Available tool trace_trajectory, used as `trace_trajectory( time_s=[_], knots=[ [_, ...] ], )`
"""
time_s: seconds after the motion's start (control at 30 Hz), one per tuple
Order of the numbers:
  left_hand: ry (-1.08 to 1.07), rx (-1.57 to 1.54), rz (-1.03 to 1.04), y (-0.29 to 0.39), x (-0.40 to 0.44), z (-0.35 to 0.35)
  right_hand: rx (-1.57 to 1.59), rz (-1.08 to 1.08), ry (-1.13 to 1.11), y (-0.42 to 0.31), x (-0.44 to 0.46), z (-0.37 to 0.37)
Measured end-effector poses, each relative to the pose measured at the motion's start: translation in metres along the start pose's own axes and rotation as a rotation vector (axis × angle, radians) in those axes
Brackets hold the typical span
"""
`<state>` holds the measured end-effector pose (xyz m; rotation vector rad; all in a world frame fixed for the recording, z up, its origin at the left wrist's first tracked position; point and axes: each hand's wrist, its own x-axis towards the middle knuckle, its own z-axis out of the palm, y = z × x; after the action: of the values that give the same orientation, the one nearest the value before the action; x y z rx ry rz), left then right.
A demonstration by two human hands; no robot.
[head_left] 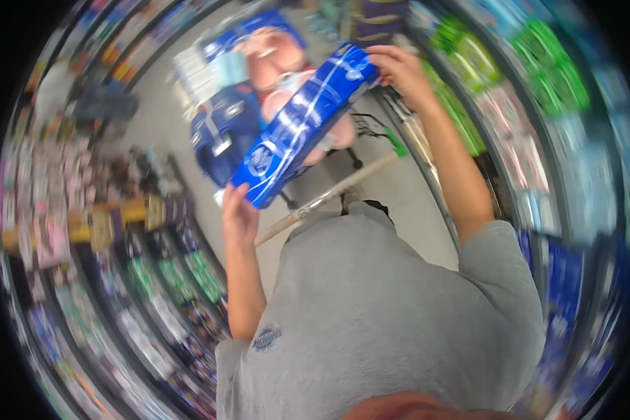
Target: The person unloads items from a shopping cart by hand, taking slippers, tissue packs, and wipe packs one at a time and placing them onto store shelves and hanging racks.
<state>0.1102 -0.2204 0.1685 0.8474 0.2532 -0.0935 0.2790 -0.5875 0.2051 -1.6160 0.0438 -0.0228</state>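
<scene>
A long blue plastic package (304, 126) with white print is held at a slant in front of my body, above a shopping cart. My left hand (240, 218) grips its lower left end. At the upper right end, my right hand (400, 71) has its fingers on the package's edge. Beneath and beyond the package lie a dark blue bag (224, 133), pink rounded items (274, 56) and white packs (194, 75). The package hides part of these things.
The cart's pale handle bar (322, 201) crosses between me and the load. Shelves of green packs (549, 70) line the right side. Shelves with many small goods (147, 280) stand on the left. A blurred figure (56, 91), perhaps a person, is at the upper left.
</scene>
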Motion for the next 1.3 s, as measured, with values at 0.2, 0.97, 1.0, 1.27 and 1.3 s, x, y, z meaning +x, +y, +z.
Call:
trace_trajectory(
  time_s=[0.2, 0.97, 1.0, 1.27, 1.3],
  knots=[
    [-0.361, 0.095, -0.224, -0.013, 0.005, 0.023, 0.005, 0.222, 0.267, 0.003, -0.225, -0.064],
    [-1.291, 0.628, -0.636, -0.241, -0.166, 0.242, 0.165, 0.16, 1.409, 0.024, -0.694, -0.074],
    [-1.296, 0.621, -0.628, -0.252, -0.18, 0.254, 0.172, 0.167, 1.431, 0.025, -0.709, -0.084],
    [-1.307, 0.494, -0.588, -0.349, -0.28, 0.345, 0.145, 0.108, 1.351, 0.032, -0.813, -0.214],
    [-1.304, 0.48, -0.583, -0.36, -0.29, 0.356, 0.131, 0.075, 1.342, 0.029, -0.822, -0.234]
  ],
)
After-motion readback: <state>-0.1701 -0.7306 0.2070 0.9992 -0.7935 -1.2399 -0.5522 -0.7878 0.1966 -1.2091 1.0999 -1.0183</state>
